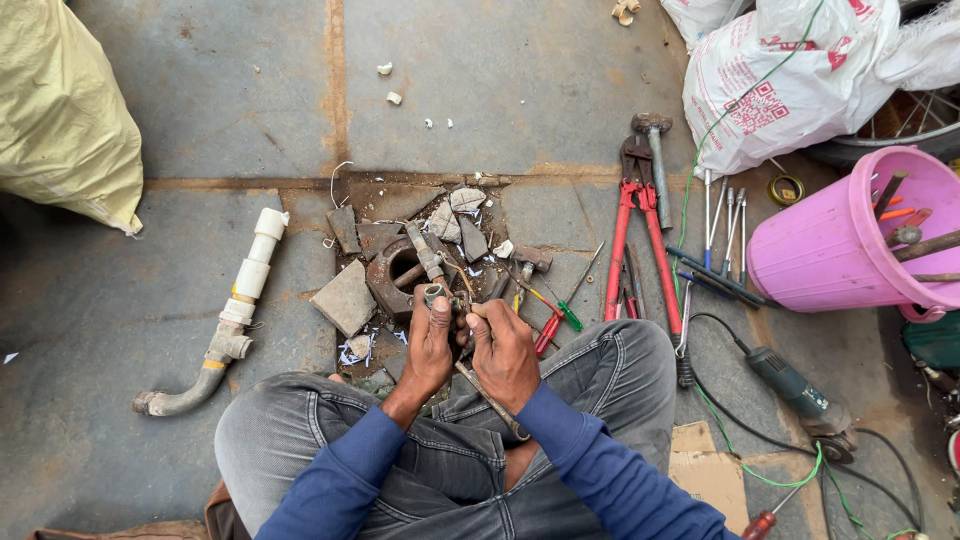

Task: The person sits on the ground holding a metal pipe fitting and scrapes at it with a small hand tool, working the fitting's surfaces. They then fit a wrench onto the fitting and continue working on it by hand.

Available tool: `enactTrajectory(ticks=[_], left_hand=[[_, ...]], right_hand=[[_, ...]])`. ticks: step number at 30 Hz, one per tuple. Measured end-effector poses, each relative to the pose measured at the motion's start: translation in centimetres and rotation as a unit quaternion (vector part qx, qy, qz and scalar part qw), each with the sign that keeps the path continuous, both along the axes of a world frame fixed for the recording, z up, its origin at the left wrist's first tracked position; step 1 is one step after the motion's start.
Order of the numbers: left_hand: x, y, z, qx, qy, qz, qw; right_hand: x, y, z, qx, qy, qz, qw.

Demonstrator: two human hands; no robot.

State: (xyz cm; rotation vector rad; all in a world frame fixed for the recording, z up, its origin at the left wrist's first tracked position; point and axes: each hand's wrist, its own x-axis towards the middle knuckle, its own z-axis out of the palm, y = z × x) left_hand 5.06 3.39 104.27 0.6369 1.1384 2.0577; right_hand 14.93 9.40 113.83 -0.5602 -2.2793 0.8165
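Grey concrete floor [560,90] carries everything, and the person sits cross-legged on it in grey jeans and a blue long-sleeved top, working over their lap. The left hand [430,345] has its grip closed around a small, grimy metal pipe fitting [433,294], holding it upright just above the knees so its open end faces up toward the camera. The right hand [505,352] is closed on a thin, rusty metal rod [492,400] that slants back toward the right thigh; the fingers pinch its upper end right beside the fitting, which looks like a way to lever or pick at the part while the other hand steadies it.

Just ahead of the hands lies a broken patch of floor with loose grey slab pieces [345,297] and a rusty round iron ring [392,275] set in the hole. A white plastic pipe with a bent metal elbow [235,320] lies well to the left. To the right, within arm's reach, tools lie side by side: red-handled bolt cutters [640,235], a steel hammer [655,160], a green-handled screwdriver [572,310], and a grey angle grinder [800,392]. A pink plastic bucket [835,245] of tools lies tipped at the far right.
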Motion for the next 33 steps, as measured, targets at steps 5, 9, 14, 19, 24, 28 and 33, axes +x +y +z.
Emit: enactTrajectory(ticks=[5, 9, 14, 19, 24, 28, 33], left_hand=[[-0.5, 0.3, 0.0, 0.014, -0.002, 0.034, 0.999], [-0.5, 0.1, 0.7, 0.009, -0.002, 0.051, 0.999], [-0.7, -0.7, 1.2, 0.012, -0.054, 0.041, 0.998], [-0.8, -0.6, 0.8, 0.003, 0.034, 0.085, 0.996], [-0.6, -0.7, 0.3, -0.006, 0.069, 0.105, 0.992], [-0.2, -0.4, 0.1, -0.022, -0.124, 0.087, 0.988], [-0.4, -0.3, -0.1, -0.059, -0.175, 0.083, 0.979]], right_hand=[[0.2, 0.2, 0.4, -0.036, 0.016, 0.031, 0.999], [0.9, -0.6, -0.2, -0.302, 0.016, 0.011, 0.953], [0.9, -1.1, -2.2, -0.401, -0.003, -0.005, 0.916], [1.1, -1.3, -2.9, -0.481, 0.024, 0.024, 0.876], [0.8, -1.9, -2.1, -0.260, -0.082, -0.023, 0.962], [-0.2, -2.0, -1.6, -0.116, 0.005, 0.031, 0.993], [-0.4, -1.4, -1.5, -0.093, -0.066, 0.033, 0.993]])
